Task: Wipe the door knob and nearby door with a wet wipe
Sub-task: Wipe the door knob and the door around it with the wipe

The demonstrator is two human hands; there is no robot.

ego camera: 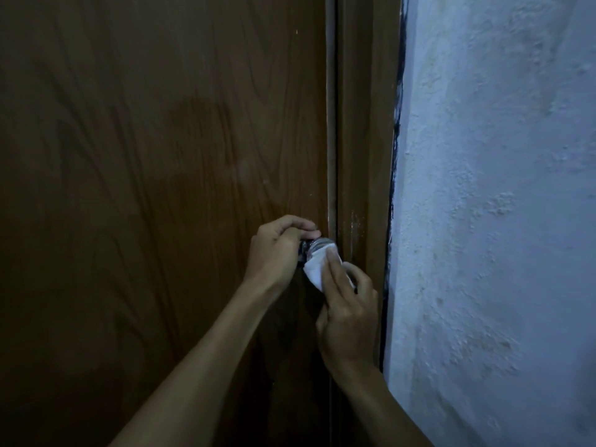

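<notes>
A round metal door knob (320,245) sticks out near the right edge of a dark brown wooden door (161,156). My left hand (277,250) curls round the knob's left side and neck, with its fingertips on top. My right hand (348,317) holds a folded white wet wipe (314,269) and presses it against the knob's lower right side, index finger stretched along the wipe. Most of the knob is hidden by the hands and the wipe.
The brown door frame (364,156) runs vertically just right of the knob. Beyond it stands a rough, pale painted wall (500,221), with a dark gap along the frame's edge. The scene is dim.
</notes>
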